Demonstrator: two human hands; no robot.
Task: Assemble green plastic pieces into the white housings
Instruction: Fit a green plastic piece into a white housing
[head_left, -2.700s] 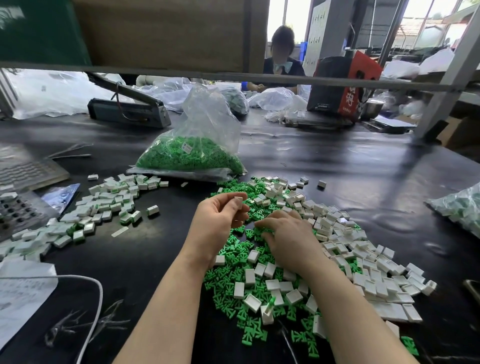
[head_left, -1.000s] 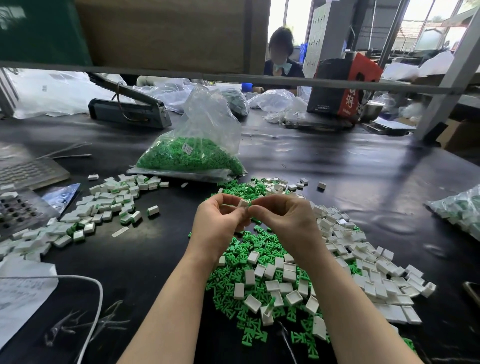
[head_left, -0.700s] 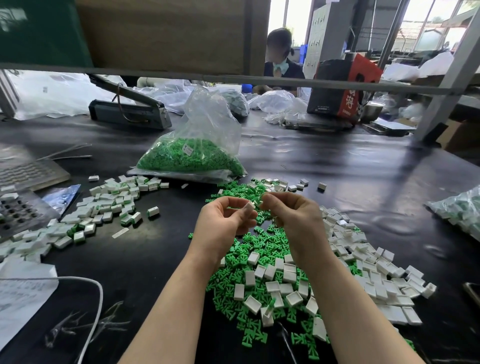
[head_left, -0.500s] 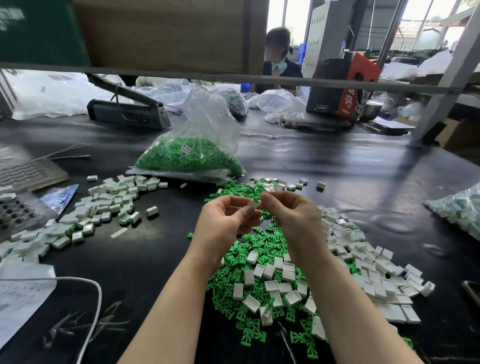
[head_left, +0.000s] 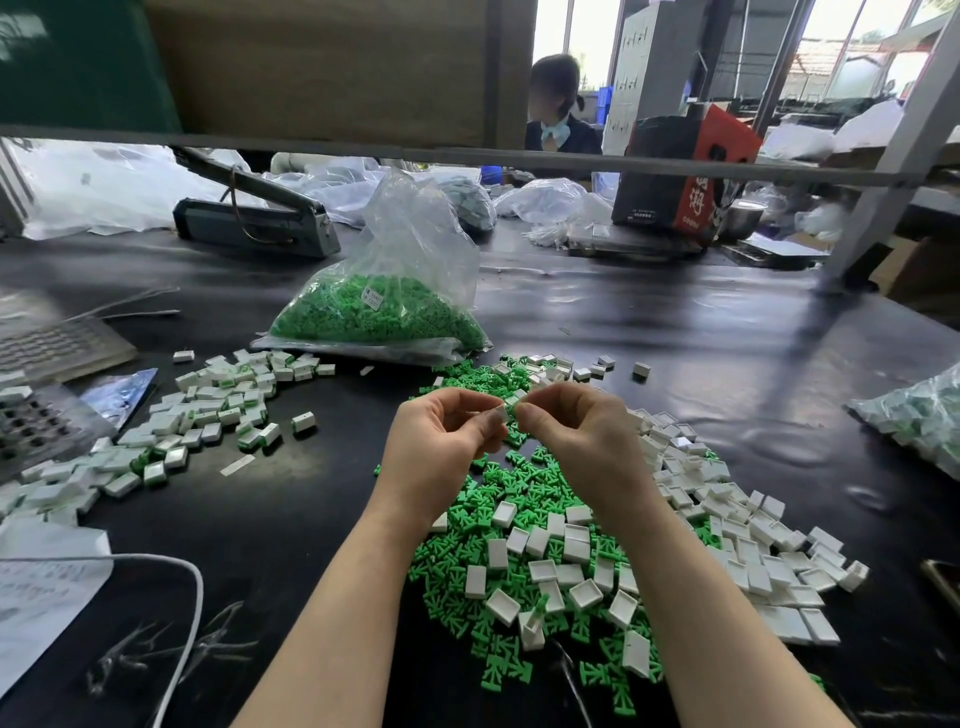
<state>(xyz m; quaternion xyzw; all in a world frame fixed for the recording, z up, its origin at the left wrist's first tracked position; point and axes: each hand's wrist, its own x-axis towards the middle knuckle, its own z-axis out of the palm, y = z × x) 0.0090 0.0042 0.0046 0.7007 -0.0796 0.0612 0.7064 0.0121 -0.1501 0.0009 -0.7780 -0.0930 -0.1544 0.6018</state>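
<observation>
While both hands are raised together above the heap, the step in hand looks to be seating one green piece into one white housing (head_left: 501, 414); the left hand (head_left: 441, 441) has its fingers curled, thumb and forefinger pinching the small white housing at its tip; the right hand (head_left: 576, 431) is likewise curled, fingertips closed in a pinch that meets the housing from the other side; whether a green piece sits in that right pinch cannot be told, since the fingers cover it. To do this well, judged from the view: keep the housing's open face turned toward the incoming part, square the part before pushing, press straight rather than at a tilt, and hold the housing by its side walls so the thumb does not block the mouth; a crooked entry would likely jam or pop the part loose. Position: the held housing lies between the two sets of fingertips, touching both, clear of the black table (head_left: 675, 332). Below and toward the person lies the mixed heap, loose green pieces (head_left: 467, 525) with empty white housings (head_left: 737, 551) spread toward the right; a pile of finished units (head_left: 218, 405) lies well apart to the left; a clear bag of green pieces (head_left: 384, 312) stands beyond the hands.
</observation>
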